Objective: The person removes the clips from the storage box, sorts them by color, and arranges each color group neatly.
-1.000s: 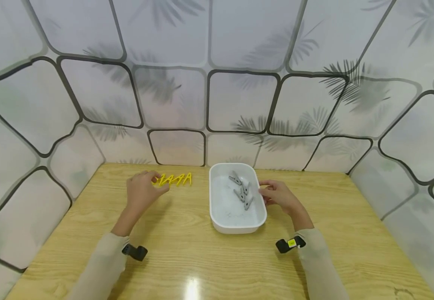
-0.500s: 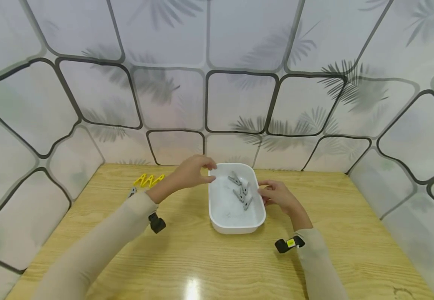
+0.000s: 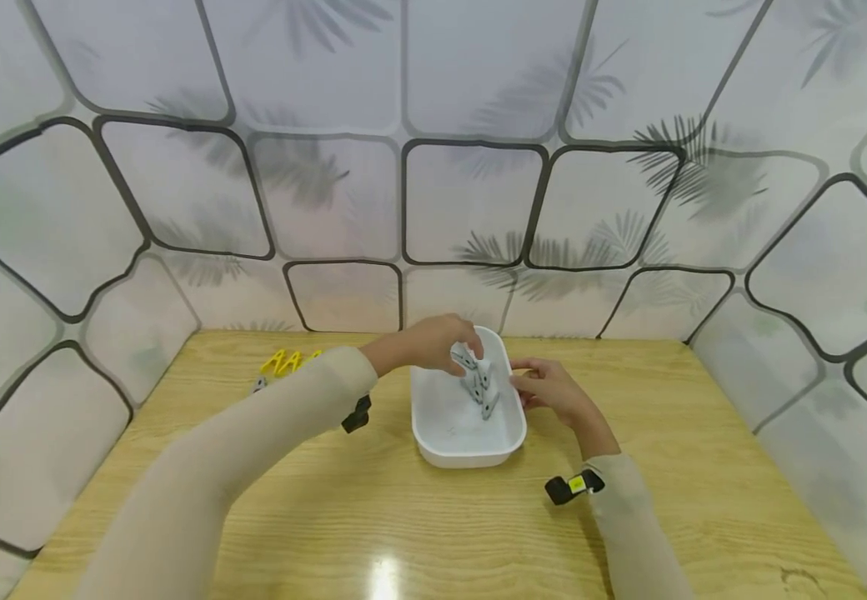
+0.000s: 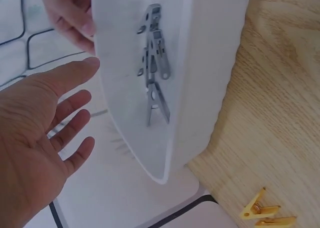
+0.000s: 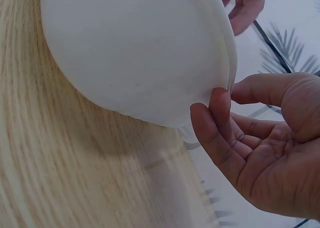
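Observation:
My left hand [image 3: 437,342] reaches over the far left rim of a white plastic tub [image 3: 452,446], above several grey clothespins [image 3: 480,390] lying inside. In the left wrist view its thumb and fingers are spread, with nothing between them. The grey clothespins [image 4: 156,58] sit bunched together on the tub floor. My right hand [image 3: 553,387] stays at the tub's right side. Seen from the right wrist, thumb and fingertips pinch the rim of the tub [image 5: 135,53].
Yellow clothespins [image 3: 291,362] stand in a row at the back left of the wooden table [image 3: 388,517], partly behind my left sleeve. A grey clothespin [image 3: 259,384] lies just in front of them. A patterned backdrop [image 3: 343,296] closes off the table's far side.
My left hand has swung right, from beside the yellow clothespins to over the tub. The right hand keeps its place at the rim.

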A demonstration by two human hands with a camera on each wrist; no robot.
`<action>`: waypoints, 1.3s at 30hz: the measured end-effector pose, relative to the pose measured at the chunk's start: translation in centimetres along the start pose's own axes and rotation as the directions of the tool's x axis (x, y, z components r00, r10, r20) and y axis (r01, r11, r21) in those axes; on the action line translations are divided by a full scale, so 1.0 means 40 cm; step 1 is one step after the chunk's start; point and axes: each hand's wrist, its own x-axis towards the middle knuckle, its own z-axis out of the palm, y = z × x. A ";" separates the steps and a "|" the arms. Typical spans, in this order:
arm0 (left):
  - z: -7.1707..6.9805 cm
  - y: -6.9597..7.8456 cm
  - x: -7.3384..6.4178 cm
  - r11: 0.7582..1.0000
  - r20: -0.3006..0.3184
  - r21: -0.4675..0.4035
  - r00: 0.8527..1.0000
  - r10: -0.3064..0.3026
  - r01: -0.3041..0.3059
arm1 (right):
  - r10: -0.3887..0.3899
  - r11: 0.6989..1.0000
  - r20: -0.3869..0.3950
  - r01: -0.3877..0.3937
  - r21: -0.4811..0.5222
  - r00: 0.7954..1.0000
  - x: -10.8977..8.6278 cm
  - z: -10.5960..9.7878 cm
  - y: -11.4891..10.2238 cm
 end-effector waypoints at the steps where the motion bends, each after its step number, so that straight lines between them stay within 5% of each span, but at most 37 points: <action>1: 0.004 0.002 0.007 1.000 0.019 0.010 1.000 -0.004 0.004 | -0.001 1.000 0.000 0.001 0.000 1.000 0.001 0.000 -0.001; 7: 0.031 0.013 0.039 0.986 0.118 0.169 0.993 -0.019 -0.002 | 0.000 1.000 0.001 0.000 -0.011 1.000 0.004 -0.004 -0.004; 15: 0.053 0.023 0.064 0.959 0.172 0.281 0.982 -0.077 0.026 | 0.002 1.000 0.000 -0.002 -0.006 1.000 0.003 -0.006 -0.004; 25: 0.089 0.018 0.080 0.952 0.214 0.298 0.968 -0.135 0.067 | 0.005 1.000 0.000 -0.005 0.007 1.000 -0.004 0.001 0.004; 39: 0.094 0.017 0.080 0.934 0.220 0.337 0.955 -0.200 0.118 | -0.005 1.000 -0.008 0.005 0.004 1.000 0.000 0.000 0.005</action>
